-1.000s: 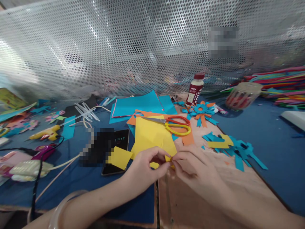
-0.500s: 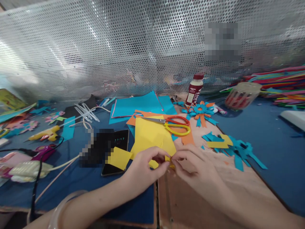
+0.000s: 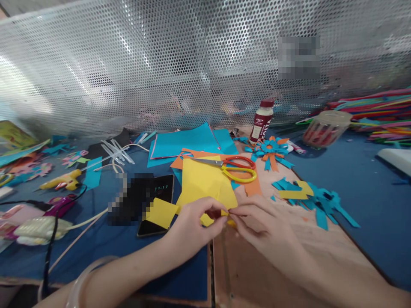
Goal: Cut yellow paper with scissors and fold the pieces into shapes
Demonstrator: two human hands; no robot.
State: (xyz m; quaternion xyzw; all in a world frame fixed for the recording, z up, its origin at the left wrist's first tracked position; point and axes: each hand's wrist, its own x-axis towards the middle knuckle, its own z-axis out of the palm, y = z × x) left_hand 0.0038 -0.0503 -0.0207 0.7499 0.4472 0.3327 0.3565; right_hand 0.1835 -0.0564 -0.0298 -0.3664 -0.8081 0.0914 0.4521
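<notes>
Both my hands meet low in the middle of the view, pinching a small piece of yellow paper (image 3: 224, 212) between the fingertips. My left hand (image 3: 201, 222) is closed on its left side, and my right hand (image 3: 265, 226) is closed on its right side. Fingers cover most of the piece, so its shape is hard to make out. Just beyond lies a larger yellow sheet (image 3: 202, 179), with scissors (image 3: 237, 167) resting across its upper part, one handle loop red and the other yellow. A yellow paper square (image 3: 161, 212) lies on a phone (image 3: 141, 231) left of my left hand.
Blue paper sheets (image 3: 183, 143) lie at the back, near a bottle (image 3: 261, 122). Blue-and-orange paper flowers (image 3: 272, 149) and blue cut strips (image 3: 321, 201) sit at right, with a jar (image 3: 327, 128) behind. A yellow glue gun (image 3: 62, 179) and cables lie at left.
My fingertips have shifted slightly around the small yellow piece, and less of it shows between them. The things on the table lie as before.
</notes>
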